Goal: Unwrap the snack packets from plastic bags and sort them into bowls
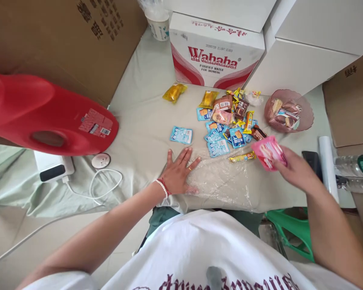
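My right hand (295, 167) grips a pink snack packet (269, 153), held above the right part of the table. My left hand (178, 171) lies flat with its fingers spread, touching the edge of a clear plastic bag (220, 183) spread on the cloth. Just beyond its fingertips is a single light-blue snack packet (180, 135). A pile of mixed snacks holds blue packets (237, 137), brown cocoa packets (241, 108) and yellow-wrapped sticks (248, 122). Another yellow stick (242, 157) lies in front of the pile. Right of it, a pinkish glass bowl (307, 114) contains several wrapped snacks.
A white Wahaba carton (216, 60) stands behind the pile, with a paper cup (159, 28) beside it. On the left are a large red jug (54, 117), a white power bank (54, 166) and its cable. Plastic bottles (355, 165) and a white roll (328, 167) lie at the right edge.
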### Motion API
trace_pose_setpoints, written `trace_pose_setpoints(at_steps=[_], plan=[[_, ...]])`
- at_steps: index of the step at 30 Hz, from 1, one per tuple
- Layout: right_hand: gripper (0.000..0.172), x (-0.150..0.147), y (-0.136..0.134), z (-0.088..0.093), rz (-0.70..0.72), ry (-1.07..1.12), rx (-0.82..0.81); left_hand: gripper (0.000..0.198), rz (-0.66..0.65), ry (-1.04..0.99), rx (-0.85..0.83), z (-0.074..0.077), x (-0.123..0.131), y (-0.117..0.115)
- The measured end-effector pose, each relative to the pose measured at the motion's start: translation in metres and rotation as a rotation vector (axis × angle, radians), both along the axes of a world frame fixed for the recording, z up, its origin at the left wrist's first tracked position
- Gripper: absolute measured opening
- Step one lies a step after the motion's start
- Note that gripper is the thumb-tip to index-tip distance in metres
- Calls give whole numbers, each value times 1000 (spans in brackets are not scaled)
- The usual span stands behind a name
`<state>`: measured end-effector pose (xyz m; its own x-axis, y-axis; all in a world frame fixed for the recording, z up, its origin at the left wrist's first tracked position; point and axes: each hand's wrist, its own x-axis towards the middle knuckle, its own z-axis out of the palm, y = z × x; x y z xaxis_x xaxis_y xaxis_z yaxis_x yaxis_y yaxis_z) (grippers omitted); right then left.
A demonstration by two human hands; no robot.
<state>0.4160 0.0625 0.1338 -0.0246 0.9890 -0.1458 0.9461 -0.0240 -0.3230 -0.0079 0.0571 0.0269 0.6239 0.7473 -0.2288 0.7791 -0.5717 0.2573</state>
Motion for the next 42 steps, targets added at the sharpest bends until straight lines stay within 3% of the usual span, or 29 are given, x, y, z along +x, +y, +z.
trace_pose_setpoints(at_steps=[4,6,8,11,13,15,19,23,28,32,36,39,42], plan=[[54,20,-81,-43,-168,-77,-68,130,-29,59,-55,7,3,4],[60,20,-101,-52,-202,-104,-39,133,-38,80,-66,9,5,6],[62,14,-107,-49,-228,-128,38,134,-32,89,-67,9,6,6],[61,-11,-97,-30,-213,-119,222,136,-25,95,-68,8,8,6],[59,-40,-83,-17,-70,-64,265,137,-28,105,-76,8,9,7],[55,-76,-69,-13,144,-42,207,136,-27,115,-82,8,10,7],[53,-134,-51,-33,407,-173,92,133,-18,117,-80,7,9,7],[50,-143,-52,-51,538,-195,45,132,-22,94,-75,6,7,7],[67,-138,-47,-46,461,-79,24,132,-39,38,-95,6,1,9],[71,-146,-33,-55,369,-54,-63,132,-28,-14,-5,12,-7,0],[74,-150,-27,-61,313,-19,-105,102,-40,-89,77,24,-22,-21],[81,-152,-29,-57,334,-35,-92,83,-66,-99,23,26,-32,-34],[90,-156,-35,-51,392,-47,-88,98,-16,-76,-62,20,-37,-39]])
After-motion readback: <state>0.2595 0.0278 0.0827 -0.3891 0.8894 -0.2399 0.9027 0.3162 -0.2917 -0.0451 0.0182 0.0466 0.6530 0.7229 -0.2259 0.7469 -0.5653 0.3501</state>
